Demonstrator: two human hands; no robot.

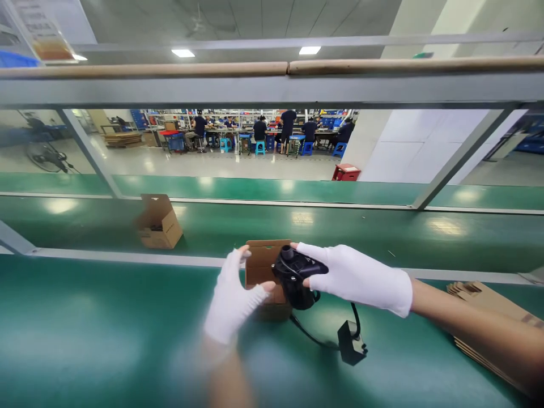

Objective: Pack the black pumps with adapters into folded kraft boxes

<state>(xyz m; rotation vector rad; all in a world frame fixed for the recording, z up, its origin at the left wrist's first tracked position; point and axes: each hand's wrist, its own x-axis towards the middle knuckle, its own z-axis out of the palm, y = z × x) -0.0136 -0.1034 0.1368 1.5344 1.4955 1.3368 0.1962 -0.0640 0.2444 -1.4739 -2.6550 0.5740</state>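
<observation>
My right hand (355, 275), in a white glove with bare fingertips, grips a black pump (297, 292) with a round outlet on top. The pump is tilted over the right side of an open cardboard box (268, 265). A black cable runs from it to a black plug block (352, 343), low and to the right of the box. At the box's left side is my left hand (236, 294), gloved the same way, thumb and fingers apart with nothing between them. Whether its fingertips touch the box I cannot tell.
Flattened cartons (488, 309) are stacked on the green bench (106, 340) at right, under my forearm. Beyond a pale rail, another open box (164, 229) stands on the green conveyor (238, 221). Frame posts (463, 158) rise behind it. Several people sit or stand far back.
</observation>
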